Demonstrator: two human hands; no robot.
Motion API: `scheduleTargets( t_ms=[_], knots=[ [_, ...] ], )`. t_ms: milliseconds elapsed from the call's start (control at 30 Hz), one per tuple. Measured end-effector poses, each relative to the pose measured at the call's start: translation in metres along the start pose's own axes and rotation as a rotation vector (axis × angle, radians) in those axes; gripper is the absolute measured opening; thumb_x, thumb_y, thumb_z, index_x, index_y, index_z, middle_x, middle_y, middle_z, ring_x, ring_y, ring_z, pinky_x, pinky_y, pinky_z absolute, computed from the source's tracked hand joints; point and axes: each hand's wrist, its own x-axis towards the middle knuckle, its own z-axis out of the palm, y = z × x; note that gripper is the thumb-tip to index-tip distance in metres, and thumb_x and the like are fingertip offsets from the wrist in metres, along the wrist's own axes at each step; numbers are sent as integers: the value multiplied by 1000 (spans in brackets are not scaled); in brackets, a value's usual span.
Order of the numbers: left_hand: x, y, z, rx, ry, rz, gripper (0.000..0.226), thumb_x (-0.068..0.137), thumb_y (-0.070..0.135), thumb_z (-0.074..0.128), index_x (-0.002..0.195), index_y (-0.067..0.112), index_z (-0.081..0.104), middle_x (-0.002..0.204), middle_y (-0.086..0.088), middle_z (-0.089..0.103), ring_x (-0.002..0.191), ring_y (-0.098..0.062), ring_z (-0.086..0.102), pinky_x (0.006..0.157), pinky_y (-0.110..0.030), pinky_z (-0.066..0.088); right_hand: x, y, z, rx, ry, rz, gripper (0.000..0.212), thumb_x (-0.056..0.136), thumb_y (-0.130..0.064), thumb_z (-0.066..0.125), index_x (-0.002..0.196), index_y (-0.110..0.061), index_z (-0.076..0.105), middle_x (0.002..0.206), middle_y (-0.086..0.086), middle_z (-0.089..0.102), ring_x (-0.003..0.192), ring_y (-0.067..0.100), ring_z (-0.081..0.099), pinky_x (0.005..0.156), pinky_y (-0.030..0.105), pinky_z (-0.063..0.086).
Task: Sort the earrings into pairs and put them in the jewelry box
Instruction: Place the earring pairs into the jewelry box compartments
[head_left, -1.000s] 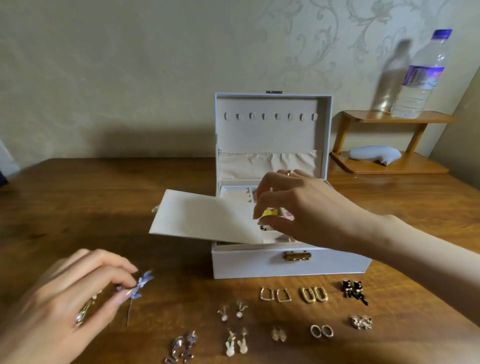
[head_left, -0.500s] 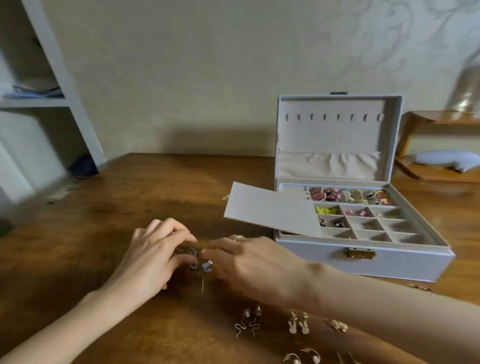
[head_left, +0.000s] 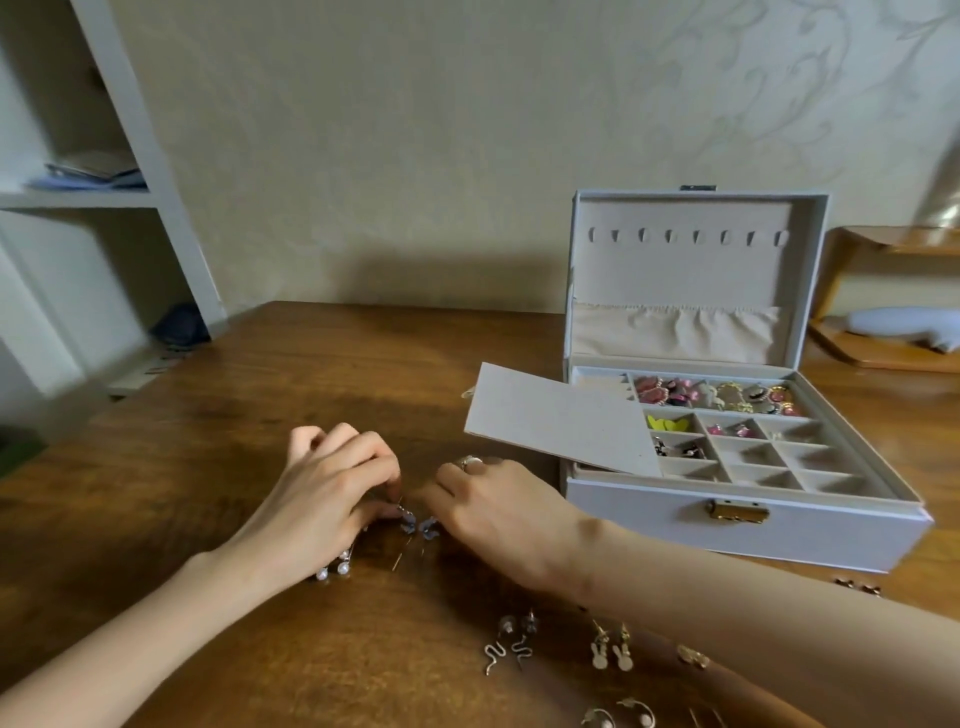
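On the wooden table (head_left: 260, 415), the open jewelry box (head_left: 727, 535) sits far right, several compartments already filled. Left of it, the left hand (head_left: 322, 499) and right hand (head_left: 498, 509) each pinch one of the blue earrings (head_left: 418, 525), set side by side, likely to check the match; sorted pairs (head_left: 610, 652) wait near.

One wide-angle camera, head-worn, sits above the desk's (head_left: 260, 374) near edge. It faces forward and down toward the far edge and the wall (head_left: 415, 156). Range is close; the desk fills the lower half.
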Motion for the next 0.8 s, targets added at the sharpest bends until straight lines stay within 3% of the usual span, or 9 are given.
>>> scheduleTargets(
  t_ms=[133,333,500,633,800],
  knots=[
    [-4,10,-12,15,72,78,28,65,21,80,80,28,57,101,12,59,99,-9,48,87,-36,35,-8,-3,-5,-45,125,-69,13,89,-14,55,96,-5,61,91,14,64,90,32,62,73,39,54],
    [0,34,-42,-108,217,204,9,82,30,60,89,25,60,92,12,61,90,-5,54,82,-23,39,-43,-4,-39,-55,215,-23,31,99,-16,31,89,-10,59,93,9,64,83,28,61,63,38,49],
    [32,66,-60,-180,330,302,20,82,35,54,88,19,65,88,11,62,86,-3,56,79,-23,43,-86,25,-78,-18,297,171,9,89,-15,58,84,-12,64,99,6,67,83,24,62,64,38,52],
    [72,94,-63,-229,381,371,14,83,31,62,84,17,64,85,10,61,82,-6,56,76,-23,40,-122,63,-98,25,345,345,9,84,-24,63,84,-17,68,98,-2,68,86,18,65,63,37,56],
    [125,130,-51,-326,346,386,11,81,31,60,81,20,59,80,17,55,77,2,46,74,-15,33,-156,102,-99,-21,323,499,12,83,-30,66,82,-18,69,95,-5,68,80,17,65,55,38,55]
  ],
)
